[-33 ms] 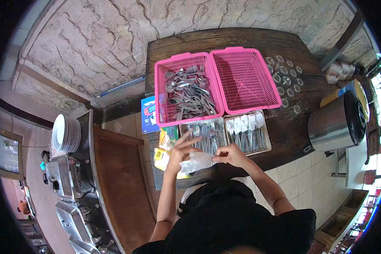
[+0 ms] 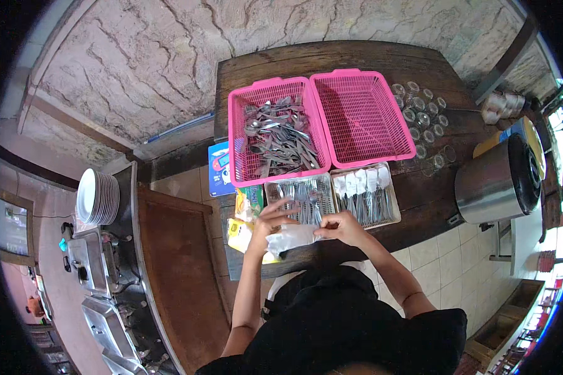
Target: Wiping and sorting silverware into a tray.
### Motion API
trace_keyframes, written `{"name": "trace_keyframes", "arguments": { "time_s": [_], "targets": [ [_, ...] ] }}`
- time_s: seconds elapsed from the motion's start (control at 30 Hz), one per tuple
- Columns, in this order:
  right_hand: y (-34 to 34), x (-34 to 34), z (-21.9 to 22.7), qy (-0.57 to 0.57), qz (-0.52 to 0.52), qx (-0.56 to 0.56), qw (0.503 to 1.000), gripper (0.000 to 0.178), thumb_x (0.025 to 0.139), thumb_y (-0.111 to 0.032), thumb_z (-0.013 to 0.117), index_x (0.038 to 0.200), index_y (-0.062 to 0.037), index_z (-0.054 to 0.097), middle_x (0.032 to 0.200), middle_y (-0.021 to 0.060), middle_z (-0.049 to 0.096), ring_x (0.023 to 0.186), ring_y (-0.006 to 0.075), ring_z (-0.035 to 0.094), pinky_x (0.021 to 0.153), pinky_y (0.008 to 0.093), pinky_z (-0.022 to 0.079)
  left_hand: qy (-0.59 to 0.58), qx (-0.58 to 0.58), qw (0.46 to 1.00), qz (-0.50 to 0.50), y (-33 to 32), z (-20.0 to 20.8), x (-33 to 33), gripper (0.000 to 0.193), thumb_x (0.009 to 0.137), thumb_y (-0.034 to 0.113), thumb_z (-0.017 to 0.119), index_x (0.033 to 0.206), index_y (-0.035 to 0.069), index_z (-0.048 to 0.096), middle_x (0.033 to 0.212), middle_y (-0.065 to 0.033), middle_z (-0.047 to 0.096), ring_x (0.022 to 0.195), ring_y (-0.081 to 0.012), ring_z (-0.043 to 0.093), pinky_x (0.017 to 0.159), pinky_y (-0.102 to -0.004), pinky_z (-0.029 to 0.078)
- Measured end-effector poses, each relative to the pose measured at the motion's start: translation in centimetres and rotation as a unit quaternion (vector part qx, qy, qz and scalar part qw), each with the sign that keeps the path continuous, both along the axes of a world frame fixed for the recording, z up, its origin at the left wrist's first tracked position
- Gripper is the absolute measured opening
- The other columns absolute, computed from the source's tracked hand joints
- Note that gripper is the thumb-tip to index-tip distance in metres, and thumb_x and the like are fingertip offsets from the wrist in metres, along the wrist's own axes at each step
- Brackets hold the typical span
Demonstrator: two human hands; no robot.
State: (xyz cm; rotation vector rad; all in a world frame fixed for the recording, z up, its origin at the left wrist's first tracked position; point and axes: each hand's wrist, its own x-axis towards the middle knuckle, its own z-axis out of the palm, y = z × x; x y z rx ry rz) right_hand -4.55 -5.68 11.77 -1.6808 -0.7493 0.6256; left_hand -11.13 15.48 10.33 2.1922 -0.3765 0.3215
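Note:
A white paper napkin [image 2: 293, 237] is stretched between my two hands, just in front of the cutlery trays. My left hand [image 2: 266, 231] holds its left end against the palm, with some fingers raised and spread above it. At the other end my right hand [image 2: 344, 228] pinches the edge between thumb and fingers. Whether anything lies inside the napkin I cannot tell. Beyond my hands is a whitish tray [image 2: 272, 190] of loose forks and other cutlery. Right of it, another tray [image 2: 391, 203] holds cutlery bundles wrapped in white napkins at their far ends.
A pink basket [image 2: 236, 140] full of mixed cutlery stands behind the trays, beside a second pink basket [image 2: 363, 125]. Several glasses [image 2: 422, 119] and a steel drink container [image 2: 491, 181] are farther right. Yellow packs [image 2: 239, 234] lie left. Stacked plates [image 2: 98, 197] sit on the left counter.
The raised fingers of my left hand have shifted slightly. The napkin stays between both hands, and everything else is where it was.

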Motion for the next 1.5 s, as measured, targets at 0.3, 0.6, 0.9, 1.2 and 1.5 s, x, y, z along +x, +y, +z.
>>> {"name": "trace_keyframes", "arguments": {
  "time_s": [0.3,0.6,0.9,1.2,1.5],
  "targets": [
    [0.6,-0.6,-0.4,-0.010,-0.181,-0.016,0.983,0.026,0.070,-0.017,0.065,0.095,-0.0098,0.059,0.048,0.0023,0.051,0.042,0.0029,0.039,0.040,0.0208,0.031,0.138,-0.199,0.954,0.177,-4.6,-3.5,-2.0,0.009,0.071,0.004,0.060,0.075,-0.003,0.058,0.066,-0.0088,0.060,0.064,-0.0102,0.055,0.058,-0.0231,0.042],
    [1.3,-2.1,-1.8,-0.119,-0.301,-0.008,0.946,0.026,0.069,-0.014,0.065,0.095,-0.0104,0.060,0.046,0.0028,0.046,0.040,0.0040,0.039,0.039,0.0207,0.032,0.217,-0.266,0.912,0.225,-6.4,0.6,-2.4,0.012,0.076,0.007,0.057,0.078,-0.005,0.059,0.069,-0.0021,0.059,0.065,-0.0050,0.050,0.060,-0.0191,0.041],
    [1.2,-3.8,-0.9,-0.001,-0.274,0.066,0.959,0.023,0.074,-0.006,0.059,0.096,-0.0047,0.055,0.060,0.0034,0.057,0.056,0.0062,0.055,0.046,0.0187,0.040,0.148,-0.344,0.893,0.251,-8.0,-0.6,-2.0,0.011,0.074,0.007,0.059,0.078,-0.003,0.061,0.069,-0.0038,0.060,0.059,-0.0066,0.050,0.057,-0.0191,0.041],
    [0.5,-4.1,-1.2,0.012,-0.241,0.035,0.970,0.012,0.078,-0.012,0.055,0.081,-0.0013,0.051,0.056,-0.0002,0.050,0.045,0.0048,0.046,0.039,0.0203,0.035,-0.018,-0.128,0.965,0.228,-8.9,0.0,-2.0,0.026,0.071,0.002,0.060,0.097,0.002,0.059,0.078,-0.0131,0.061,0.065,-0.0148,0.059,0.058,-0.0240,0.044],
    [-1.0,-3.7,-2.6,0.117,-0.212,0.103,0.965,0.012,0.079,-0.009,0.054,0.078,0.0018,0.049,0.059,0.0016,0.050,0.051,0.0042,0.049,0.044,0.0192,0.038,0.092,-0.192,0.963,0.166,-8.4,-0.8,-1.5,0.031,0.071,0.000,0.059,0.102,0.001,0.055,0.089,-0.0137,0.060,0.075,-0.0132,0.059,0.065,-0.0229,0.045]
  ]
}}
